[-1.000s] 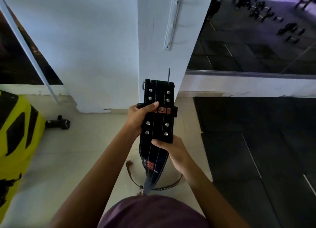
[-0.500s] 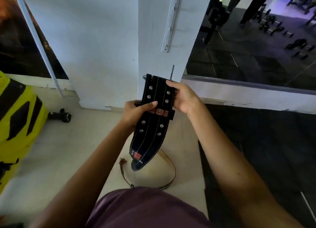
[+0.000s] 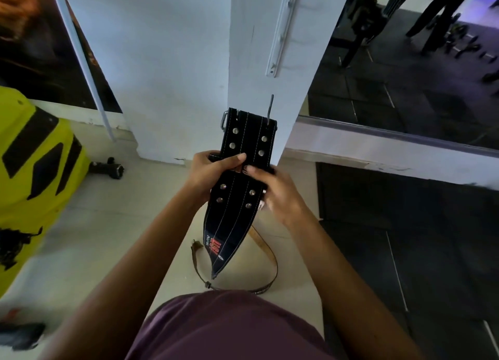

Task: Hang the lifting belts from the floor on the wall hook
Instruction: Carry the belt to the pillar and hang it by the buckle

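Observation:
A black studded lifting belt with a red logo near its lower tip is held upright in front of a white pillar. My left hand grips its left edge at the keeper loop, thumb across the front. My right hand grips the right edge at the same height. The belt's metal buckle and prong stick up at its top end. A white hook rail is fixed on the pillar above the belt. A thin brown belt lies curled on the tiled floor below.
A yellow and black machine stands at the left, with a small black dumbbell on the floor beside it. Dark rubber flooring lies to the right. A mirror at the right shows gym equipment. A poster hangs at the upper left.
My right hand has come down from the belt's top corner to its middle, opposite my left hand. The belt is held a little straighter.

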A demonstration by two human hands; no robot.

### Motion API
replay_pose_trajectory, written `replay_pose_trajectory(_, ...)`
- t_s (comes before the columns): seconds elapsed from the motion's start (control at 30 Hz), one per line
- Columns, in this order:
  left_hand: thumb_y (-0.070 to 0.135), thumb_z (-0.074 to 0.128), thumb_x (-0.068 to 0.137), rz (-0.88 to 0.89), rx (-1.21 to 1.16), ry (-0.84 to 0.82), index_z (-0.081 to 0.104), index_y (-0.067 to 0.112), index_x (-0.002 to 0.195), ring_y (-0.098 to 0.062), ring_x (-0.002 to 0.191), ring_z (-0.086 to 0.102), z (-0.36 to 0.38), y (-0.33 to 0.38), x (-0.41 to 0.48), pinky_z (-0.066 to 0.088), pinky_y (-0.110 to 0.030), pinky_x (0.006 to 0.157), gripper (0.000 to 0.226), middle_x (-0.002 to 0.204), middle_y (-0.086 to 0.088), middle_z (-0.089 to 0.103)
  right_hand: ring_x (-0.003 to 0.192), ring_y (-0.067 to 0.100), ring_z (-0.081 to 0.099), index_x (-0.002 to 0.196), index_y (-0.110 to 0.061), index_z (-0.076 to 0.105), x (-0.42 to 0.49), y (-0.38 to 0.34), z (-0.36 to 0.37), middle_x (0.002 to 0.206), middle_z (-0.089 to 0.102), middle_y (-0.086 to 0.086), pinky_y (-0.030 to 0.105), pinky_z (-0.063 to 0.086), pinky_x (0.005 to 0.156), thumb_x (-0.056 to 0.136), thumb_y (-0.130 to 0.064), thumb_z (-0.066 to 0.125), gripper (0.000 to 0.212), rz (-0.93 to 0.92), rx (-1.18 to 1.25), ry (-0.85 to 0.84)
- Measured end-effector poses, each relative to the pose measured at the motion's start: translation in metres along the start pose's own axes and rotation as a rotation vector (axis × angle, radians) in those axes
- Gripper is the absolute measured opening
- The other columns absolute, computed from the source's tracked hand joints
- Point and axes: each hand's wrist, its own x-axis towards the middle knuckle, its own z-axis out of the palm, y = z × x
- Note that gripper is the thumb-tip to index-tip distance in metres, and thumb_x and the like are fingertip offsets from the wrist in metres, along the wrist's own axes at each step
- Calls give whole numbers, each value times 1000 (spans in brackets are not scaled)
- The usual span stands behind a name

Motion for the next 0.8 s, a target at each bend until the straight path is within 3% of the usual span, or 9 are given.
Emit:
replay_pose_trajectory(0.1,20,79,74,-4,22,-50,69,-7,99,-31,81,73,3,2,0,58,-37,74,38,91,-20,74,95,22,73,109,-8,69,6,-18,-6,104,75,10,43,57,86,82,-13,72,28,-81,-95,74)
replay_pose_trajectory(0.2,24,73,79,-22,-71,-57,70,1,99,-23,76,71,-4,25,11,56,-34,70,31,86,-10,73,98,23,72,109,-7,70,0,-8,-2,106,75,9,45,55,91,80,-12,75,30,-109,-130,72)
replay_pose_trajectory(0.3,24,73,80,52,37,-58,71,6,93,-15,72,71,-9,49,24,55,-29,65,22,78,-1,73,98,23,72,108,-5,70,-7,2,2,105,75,10,46,54,93,78,-9,76,31,-125,-95,83)
replay_pose_trajectory(0.43,8,76,75,66,136,-206,60,1,115,-26,88,73,-3,33,20,59,-34,73,43,99,-13,73,91,20,74,105,-9,71,-9,-1,4,99,76,8,42,57,84,78,-10,75,27,-99,-14,143)
replay_pose_trajectory(0.53,1,75,73,-18,90,-331,60,0,115,-32,100,69,-7,-9,5,56,-39,87,45,107,-17,70,85,21,74,99,-8,73,-7,-4,-2,94,76,9,35,57,74,78,-9,74,20,-107,-4,206)
replay_pose_trajectory(0.6,3,78,71,-91,105,-352,61,-1,114,-33,104,68,-15,-43,-8,53,-44,93,47,109,-18,71,84,22,74,92,-10,73,-9,-2,-7,90,76,8,36,58,74,77,-7,75,15,-120,-4,229)
replay_pose_trajectory(0.7,14,82,67,-134,245,-395,66,2,107,-30,100,70,-19,-84,-27,53,-50,93,45,105,-15,74,86,22,73,93,-10,73,-11,4,-12,91,76,8,37,58,80,75,-7,76,18,-119,-35,256)
replay_pose_trajectory(0.8,9,78,73,-130,199,-349,67,5,106,-31,99,70,-13,-83,-31,57,-41,85,35,101,-11,75,80,17,74,94,-5,71,-15,8,-10,90,75,8,28,58,70,76,-5,76,19,-114,-53,257)
